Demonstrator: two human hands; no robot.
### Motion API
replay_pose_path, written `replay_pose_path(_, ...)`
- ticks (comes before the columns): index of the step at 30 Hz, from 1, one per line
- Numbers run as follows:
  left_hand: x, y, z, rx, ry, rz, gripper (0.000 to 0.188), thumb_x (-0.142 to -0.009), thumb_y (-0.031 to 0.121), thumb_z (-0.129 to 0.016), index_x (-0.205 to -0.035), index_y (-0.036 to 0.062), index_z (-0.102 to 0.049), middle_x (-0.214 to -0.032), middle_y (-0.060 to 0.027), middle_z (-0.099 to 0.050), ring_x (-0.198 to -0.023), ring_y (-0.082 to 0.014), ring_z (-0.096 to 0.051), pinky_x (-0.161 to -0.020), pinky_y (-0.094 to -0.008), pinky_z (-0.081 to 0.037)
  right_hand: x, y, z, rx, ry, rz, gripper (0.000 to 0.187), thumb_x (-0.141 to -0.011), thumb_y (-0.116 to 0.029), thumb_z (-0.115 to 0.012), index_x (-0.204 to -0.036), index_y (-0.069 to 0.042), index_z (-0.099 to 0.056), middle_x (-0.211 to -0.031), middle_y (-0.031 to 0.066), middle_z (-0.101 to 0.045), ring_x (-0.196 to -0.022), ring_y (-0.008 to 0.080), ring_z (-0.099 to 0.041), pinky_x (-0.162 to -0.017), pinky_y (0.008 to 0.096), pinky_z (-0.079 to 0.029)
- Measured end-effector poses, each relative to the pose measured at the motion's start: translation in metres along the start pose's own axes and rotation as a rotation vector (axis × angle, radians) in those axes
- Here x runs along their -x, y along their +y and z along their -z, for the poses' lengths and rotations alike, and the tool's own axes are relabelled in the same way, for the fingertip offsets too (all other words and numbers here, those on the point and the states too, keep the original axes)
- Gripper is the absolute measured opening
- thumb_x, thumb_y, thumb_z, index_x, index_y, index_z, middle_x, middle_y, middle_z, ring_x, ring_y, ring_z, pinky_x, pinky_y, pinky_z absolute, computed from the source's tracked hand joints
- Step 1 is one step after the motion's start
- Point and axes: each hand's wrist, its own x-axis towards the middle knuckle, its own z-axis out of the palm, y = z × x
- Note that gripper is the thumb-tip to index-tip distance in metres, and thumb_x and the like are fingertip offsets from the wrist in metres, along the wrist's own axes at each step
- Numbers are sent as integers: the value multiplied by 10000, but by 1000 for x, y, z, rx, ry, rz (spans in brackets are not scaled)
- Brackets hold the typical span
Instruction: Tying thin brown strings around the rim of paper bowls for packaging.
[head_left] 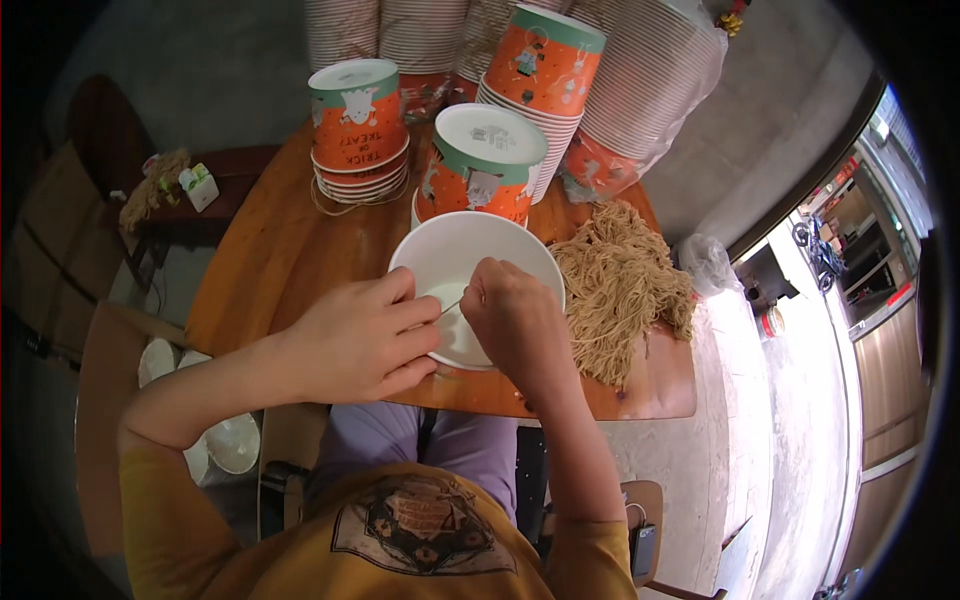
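A white-lined paper bucket (475,245) is tilted with its mouth toward me at the table's near edge. My left hand (365,335) is closed on its left side, fingers curled at the rim. Over the bucket's mouth my right hand (515,320) is closed in a pinch on a thin cord (452,306), a short length of which runs toward my left fingertips. The cord's ends are hidden by my fingers. Right of the bucket lies a loose heap of tan string (625,285). Just behind it stands an upside-down orange and green bucket (480,185).
Upside-down bucket stacks (355,130) stand on the wooden table (275,265), with another stack (545,65) farther back. Plastic-wrapped bucket stacks (645,90) line the wall. At lower left, a cardboard box (105,400) holds white buckets (235,445). A bench (235,170) carries more string.
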Motion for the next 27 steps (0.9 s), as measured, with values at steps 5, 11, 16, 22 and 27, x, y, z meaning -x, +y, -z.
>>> replay_pose_path(5, 1, -4, -10, -70, 62, -73, 174, -756, 168, -707, -786, 45, -589, -910, -51, -540, -884, -236, -499, -772, -331, -485, 0, 4, -2, -25, -6, 31, 126, -836, -107, -566, -766, -10, -529, -750, 184, -624, -653, 376, -647, -585, 460, -532)
replay_pose_path(11, -2, -20, -4, 42, -15, -145, 154, -762, 129, -696, -817, 33, -589, -911, -66, -537, -887, -245, -501, -781, -343, -484, -3, 5, -8, -36, 62, 52, 137, -850, -113, -568, -772, -10, -523, -760, 187, -630, -674, 383, -644, -601, 470, -528)
replay_pose_path(16, 4, -19, 1, 68, -23, -147, 137, -765, 71, -676, -891, 83, -624, -904, -54, -542, -885, -272, -520, -739, -361, -482, -7, 4, 1, -167, 89, -1, 98, -860, -106, -594, -827, -23, -553, -758, 171, -634, -647, 358, -637, -589, 453, -515)
replay_pose_path(22, 18, -44, 14, 172, 78, 427, 140, -823, 37, -512, -921, 29, -611, -879, -130, -569, -824, -328, -612, -703, -404, -491, 0, 11, 46, -1010, 49, -456, 111, -934, -159, -606, -939, -55, -644, -651, -60, -493, -608, 15, -425, -545, 193, -333)
replay_pose_path(27, 12, -78, 18, 378, 24, 399, 180, -835, 98, -468, -895, 3, -608, -875, -132, -617, -849, -309, -615, -783, -391, -484, 23, 31, 56, -1399, 190, -563, 128, -986, -149, -524, -1017, -61, -612, -597, -101, -348, -477, 1, -279, -427, 191, -211)
